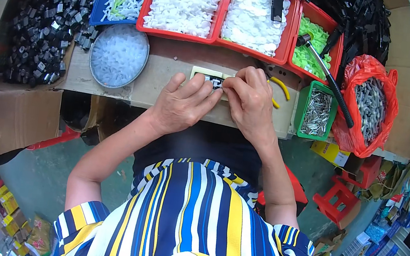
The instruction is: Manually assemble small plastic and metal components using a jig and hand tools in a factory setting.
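At the table's middle a cream-coloured block (198, 70) serves as a bed for a small black part with white and metallic bits (215, 82). My left hand (183, 103) comes at it from the left, thumb and fingertips closed against the part. From the right my right hand (251, 102) pinches at the part's right end, thumb and index finger together. Whatever lies between those right fingertips is hidden. Yellow-handled pliers (280, 87) lie just beyond my right hand, partly covered by it.
Along the back stand a blue bin (98, 5), red bins (146, 2) of white and green plastic pieces, and a hammer (330, 77). A round dish (144, 62) is left. A green tray (302, 110) of metal pins and a red bag (343, 134) flank the right.
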The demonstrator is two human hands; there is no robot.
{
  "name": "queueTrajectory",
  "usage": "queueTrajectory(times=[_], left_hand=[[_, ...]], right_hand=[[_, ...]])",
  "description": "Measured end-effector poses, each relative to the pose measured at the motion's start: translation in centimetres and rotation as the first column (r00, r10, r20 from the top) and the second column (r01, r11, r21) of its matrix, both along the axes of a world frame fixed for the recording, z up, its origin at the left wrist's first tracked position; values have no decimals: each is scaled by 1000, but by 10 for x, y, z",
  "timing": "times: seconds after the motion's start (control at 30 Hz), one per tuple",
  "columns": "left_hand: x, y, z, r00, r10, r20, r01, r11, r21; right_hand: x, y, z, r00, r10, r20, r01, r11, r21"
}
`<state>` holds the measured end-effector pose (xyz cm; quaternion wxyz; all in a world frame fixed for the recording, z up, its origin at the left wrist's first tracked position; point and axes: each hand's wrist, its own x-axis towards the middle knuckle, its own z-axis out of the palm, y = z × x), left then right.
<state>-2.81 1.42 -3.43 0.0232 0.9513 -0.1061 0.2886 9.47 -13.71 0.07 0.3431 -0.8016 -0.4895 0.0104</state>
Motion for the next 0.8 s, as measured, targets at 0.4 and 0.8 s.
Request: queueTrajectory(times=[0.4,0.8], left_hand=[[7,0,10,999,-40,-15,42,995,90],[56,3,51,983,-179,-27,149,884,-442]], right_hand=[[-1,-10,-5,999,-3,53,1,999,47],[65,-132,17,814,-550,189,578,800,-159]])
